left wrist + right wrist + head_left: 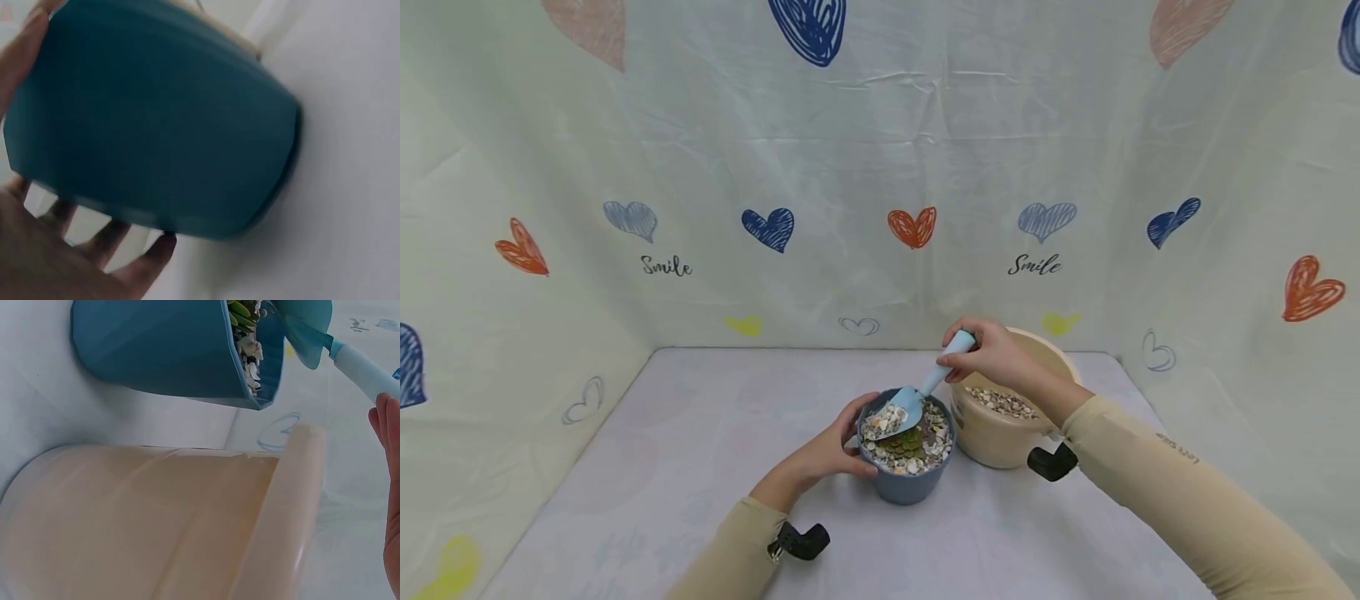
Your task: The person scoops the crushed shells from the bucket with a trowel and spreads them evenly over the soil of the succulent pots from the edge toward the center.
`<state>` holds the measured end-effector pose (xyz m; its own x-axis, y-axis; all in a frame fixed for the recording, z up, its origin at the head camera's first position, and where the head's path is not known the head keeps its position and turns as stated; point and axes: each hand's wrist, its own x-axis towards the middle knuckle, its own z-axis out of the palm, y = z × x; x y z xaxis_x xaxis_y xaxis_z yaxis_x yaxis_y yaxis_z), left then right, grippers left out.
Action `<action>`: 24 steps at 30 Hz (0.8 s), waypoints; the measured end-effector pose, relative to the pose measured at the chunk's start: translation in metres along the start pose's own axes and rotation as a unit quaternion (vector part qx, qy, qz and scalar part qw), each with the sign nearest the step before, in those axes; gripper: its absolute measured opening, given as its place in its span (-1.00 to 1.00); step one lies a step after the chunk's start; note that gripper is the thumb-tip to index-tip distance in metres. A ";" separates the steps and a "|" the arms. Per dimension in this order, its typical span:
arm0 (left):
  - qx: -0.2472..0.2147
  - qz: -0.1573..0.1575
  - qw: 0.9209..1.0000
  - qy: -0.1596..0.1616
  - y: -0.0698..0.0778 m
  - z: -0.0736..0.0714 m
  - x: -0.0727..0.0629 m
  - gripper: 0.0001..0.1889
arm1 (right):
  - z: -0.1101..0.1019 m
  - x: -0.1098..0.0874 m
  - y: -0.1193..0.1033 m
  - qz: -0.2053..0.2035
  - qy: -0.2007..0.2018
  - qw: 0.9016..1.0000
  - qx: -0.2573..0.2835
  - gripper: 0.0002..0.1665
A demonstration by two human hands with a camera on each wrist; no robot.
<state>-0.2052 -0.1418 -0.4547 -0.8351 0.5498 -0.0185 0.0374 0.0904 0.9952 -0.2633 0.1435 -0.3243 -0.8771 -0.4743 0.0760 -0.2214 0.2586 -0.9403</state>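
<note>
A blue-grey flower pot [906,487] stands upright on the table, holding a green succulent [901,446] ringed by pale pebbles. My left hand [827,450] grips the pot from its left side; the left wrist view has the thumb and fingers on opposite sides of the pot wall [156,125]. Between thumb and fingers, my right hand [992,357] holds the handle of a light blue garden trowel [934,380]. Its blade tilts down to the left over the pot, with small stones [891,418] at its tip. The blade covers part of the succulent.
Close to the right of the flower pot stands a larger beige pot [988,442] with mixed gravel [1003,403] inside; my right forearm passes over it. A white table [700,433] lies beneath, and a heart-printed curtain [850,275] encloses the back and sides.
</note>
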 end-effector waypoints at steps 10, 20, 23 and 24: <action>0.011 0.037 0.993 -0.116 -0.001 -0.023 0.019 0.18 | 0.000 -0.005 0.000 0.012 0.011 1.000 -0.005 -0.74; -0.013 0.040 0.986 -0.162 -0.004 -0.029 0.031 0.23 | -0.002 -0.008 0.001 0.015 0.021 1.000 -0.009 -0.72; -0.023 0.038 0.986 -0.162 -0.005 -0.029 0.031 0.20 | -0.004 -0.008 0.002 0.012 0.023 1.000 -0.008 -0.71; -0.024 0.037 0.986 -0.160 -0.005 -0.028 0.031 0.19 | -0.004 -0.008 0.002 0.012 0.024 1.000 -0.007 -0.71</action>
<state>-0.2470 -0.1486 -0.4578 -0.6143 0.7884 0.0326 0.0590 0.0048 0.9982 -0.2588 0.1511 -0.3258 -0.9015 -0.4269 0.0708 -0.2069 0.2816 -0.9370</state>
